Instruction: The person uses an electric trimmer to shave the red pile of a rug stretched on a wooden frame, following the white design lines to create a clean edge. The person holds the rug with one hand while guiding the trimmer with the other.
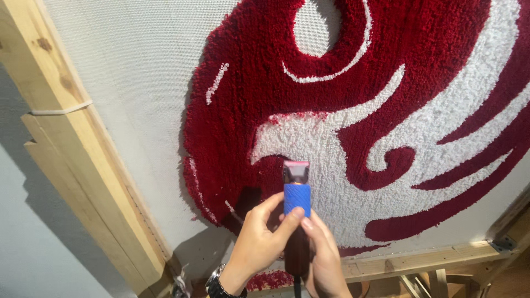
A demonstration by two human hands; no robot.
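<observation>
Both hands hold an electric trimmer (297, 215) upright against a tufted rug (386, 110) stretched on pale backing cloth (138, 83) in a wooden frame (83, 165); its cutting head rests on the white pile near the rug's lower left part, just above the frame's bottom rail (430, 258).

The trimmer looks rigid and moderately weighty for one hand, so a two-handed hold suits it; the ribbed blue sleeve (297, 198) below the head probably offers the surest purchase, the dark body beneath being smoother and likelier to slip; the cord leaving its base may tug. The pile looks soft and yielding, easily gouged by a tilted blade.

The left hand (256, 243), a watch (218, 284) at its wrist, wraps the body from the left, thumb reaching up onto the blue sleeve; the right hand (326, 256) closes on the body from the right, fingers pointing upward along it; both wrists rise from the frame's bottom edge.
</observation>
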